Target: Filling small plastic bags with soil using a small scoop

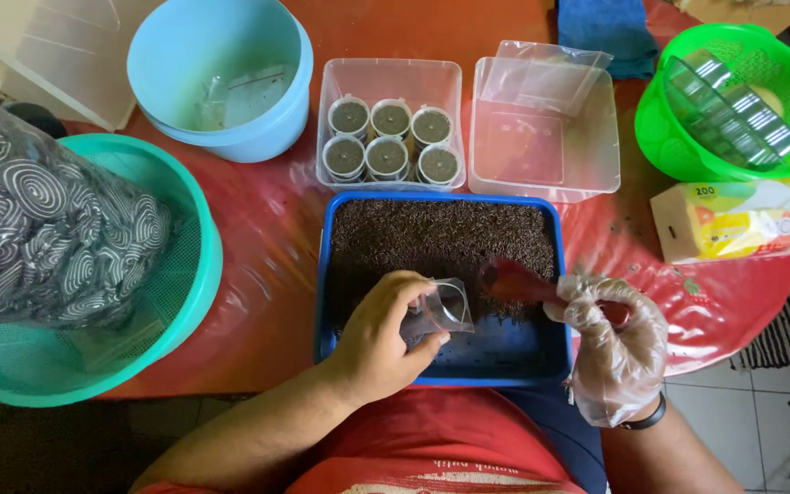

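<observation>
A blue tray (324, 274) filled with dark brown granules lies in front of me on the red table. My left hand (381, 337) holds a small clear plastic cup (446, 307) tilted over the tray's near part. My right hand (613, 340), in a clear plastic glove, grips a red scoop (516, 281) whose head rests on the granules just right of the cup. Behind the tray stands a clear box (389, 78) with several small round cups filled with the dark material.
An empty clear box (596, 146) with a loose lid stands at the back right. A green basket (669, 146) holds clear cups. A tissue pack (742, 220) lies right. A teal basket (198, 274) with patterned cloth and a light blue bowl (230, 137) are left.
</observation>
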